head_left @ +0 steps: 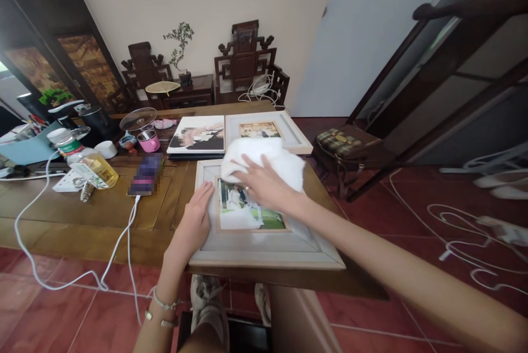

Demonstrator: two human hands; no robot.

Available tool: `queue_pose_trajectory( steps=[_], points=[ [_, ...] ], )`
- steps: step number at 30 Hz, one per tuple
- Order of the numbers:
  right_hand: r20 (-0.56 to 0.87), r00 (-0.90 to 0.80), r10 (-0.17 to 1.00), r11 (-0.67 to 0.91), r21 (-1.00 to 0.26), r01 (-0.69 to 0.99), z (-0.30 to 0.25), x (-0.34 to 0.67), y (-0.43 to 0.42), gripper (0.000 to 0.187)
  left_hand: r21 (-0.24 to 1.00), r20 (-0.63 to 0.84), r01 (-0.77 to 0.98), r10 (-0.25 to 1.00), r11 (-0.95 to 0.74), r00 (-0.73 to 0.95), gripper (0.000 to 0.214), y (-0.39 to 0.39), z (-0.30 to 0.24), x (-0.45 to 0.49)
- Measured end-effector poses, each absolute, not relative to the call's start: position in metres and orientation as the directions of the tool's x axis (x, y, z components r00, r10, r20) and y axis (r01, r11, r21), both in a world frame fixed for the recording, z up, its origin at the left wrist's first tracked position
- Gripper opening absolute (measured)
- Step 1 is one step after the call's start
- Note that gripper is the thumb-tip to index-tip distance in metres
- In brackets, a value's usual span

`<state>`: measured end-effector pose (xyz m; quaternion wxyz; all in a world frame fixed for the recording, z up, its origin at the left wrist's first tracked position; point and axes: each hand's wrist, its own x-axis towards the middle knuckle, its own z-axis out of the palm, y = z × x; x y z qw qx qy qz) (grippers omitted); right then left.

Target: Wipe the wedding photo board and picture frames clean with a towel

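A whitewashed picture frame with an outdoor photo of people lies flat at the table's front edge. My left hand rests on its left border, fingers stretched out and lying on the wood. Across the upper part of the photo, my right hand holds a bunched white cloth against the frame, fingers spread over the fabric. The cloth hides the frame's top right area. Just behind it lies a second whitewashed frame, partly covered by the cloth. A square photo panel lies beside that one, on something dark.
On the wooden table to the left are a phone on a white cable, a bottle of yellow liquid, a hair claw and a pink mug. At right, a plaid bag sits beside dark wooden furniture.
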<state>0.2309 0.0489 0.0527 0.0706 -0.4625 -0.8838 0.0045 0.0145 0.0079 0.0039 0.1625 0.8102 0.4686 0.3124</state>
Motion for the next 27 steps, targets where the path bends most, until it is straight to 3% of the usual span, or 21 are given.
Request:
queue_pose_trajectory(
  steps=[4, 9, 11, 16, 19, 21, 23, 25, 27],
  points=[
    [0.033, -0.677, 0.735, 0.674, -0.149, 0.724, 0.057, 0.208, 0.019, 0.053, 0.604, 0.413, 0.634, 0.870, -0.483, 0.269, 0.048, 0.007, 0.006, 0.015],
    [-0.016, -0.786, 0.618, 0.733, -0.348, 0.584, 0.082, 0.242, -0.044, 0.052, 0.601, 0.398, 0.654, 0.882, -0.459, 0.253, 0.050, 0.004, 0.011, 0.016],
    [0.018, -0.740, 0.673, 0.704, -0.324, 0.632, 0.088, 0.268, -0.060, 0.056, 0.593, 0.433, 0.663, 0.876, -0.456, 0.215, 0.050, 0.003, 0.014, 0.016],
    [0.265, -0.557, 0.787, 0.598, -0.106, 0.795, 0.060, 0.333, -0.071, 0.056, 0.594, 0.431, 0.651, 0.871, -0.472, 0.237, 0.049, 0.003, 0.023, 0.003],
    [0.331, -0.509, 0.795, 0.564, -0.092, 0.821, 0.031, 0.352, -0.074, 0.050, 0.694, 0.382, 0.613, 0.915, -0.378, 0.132, 0.047, 0.003, 0.028, -0.012],
    [0.335, -0.512, 0.791, 0.575, -0.123, 0.809, 0.015, 0.352, -0.077, 0.047, 0.851, 0.259, 0.481, 0.965, -0.212, -0.033, 0.050, 0.000, 0.032, -0.021],
    [0.341, -0.518, 0.784, 0.588, -0.144, 0.796, 0.006, 0.346, -0.080, 0.043, 0.965, 0.044, 0.264, 0.980, 0.009, -0.196, 0.059, -0.005, 0.038, -0.028],
    [0.361, -0.514, 0.778, 0.594, -0.159, 0.788, 0.002, 0.339, -0.080, 0.042, 0.969, -0.209, 0.085, 0.955, 0.231, -0.209, 0.060, -0.014, 0.045, -0.031],
    [0.371, -0.509, 0.776, 0.597, -0.176, 0.782, 0.001, 0.334, -0.079, 0.043, 0.908, -0.416, 0.008, 0.904, 0.419, -0.096, 0.049, -0.026, 0.051, -0.028]
  ],
)
